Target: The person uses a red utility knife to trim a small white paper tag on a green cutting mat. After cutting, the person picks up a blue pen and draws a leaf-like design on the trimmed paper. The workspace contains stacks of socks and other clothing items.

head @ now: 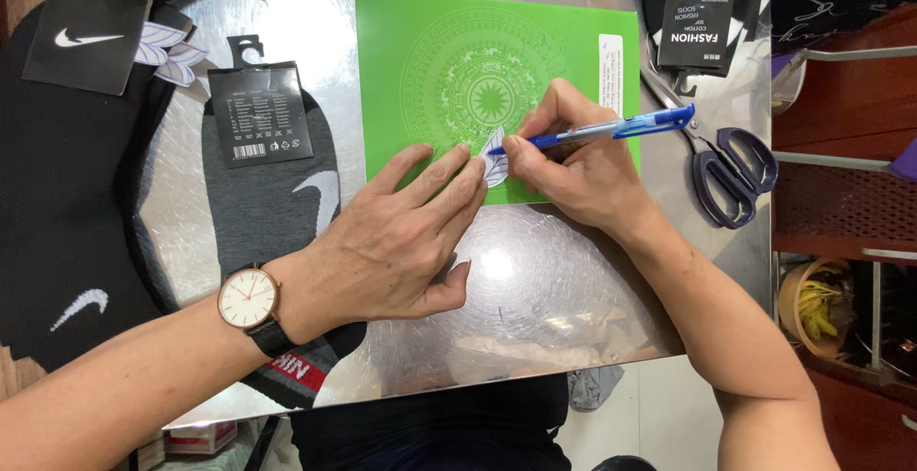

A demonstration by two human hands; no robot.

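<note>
Paper leaf (494, 155) seems light, thin, easily creased; left hand (401, 242) fingertips press it flat, right hand (573, 160) grip closed around blue pen (597, 130).

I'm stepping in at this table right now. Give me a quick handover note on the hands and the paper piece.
Left hand: fingertips pin a small white paper cutout on the green booklet.
Right hand: holds a blue pen, tip on the cutout.
Done: similar paper shapes lie by the black socks.
Left: marking on this cutout is in progress.
Scissors lie right of the booklet.
</note>
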